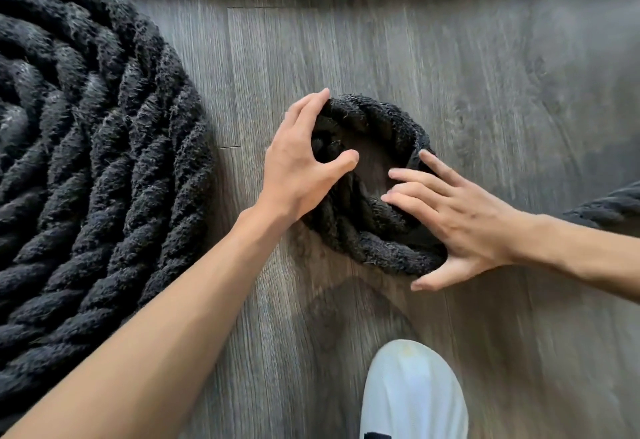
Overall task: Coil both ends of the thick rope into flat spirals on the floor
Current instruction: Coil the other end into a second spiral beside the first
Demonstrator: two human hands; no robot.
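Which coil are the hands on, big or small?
The small coil at centre: a single open turn with bare floor inside, left hand gripping its left side, right hand pressing its near side. The big multi-turn spiral at left lies untouched.

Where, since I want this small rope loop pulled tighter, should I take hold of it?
Likely its near-right outer arc, from outside, pushing inward: the small loop lies flat with floor showing in its middle, so it can close. The right hand brackets that arc, fingers straight; the left hand grips the far-left side.
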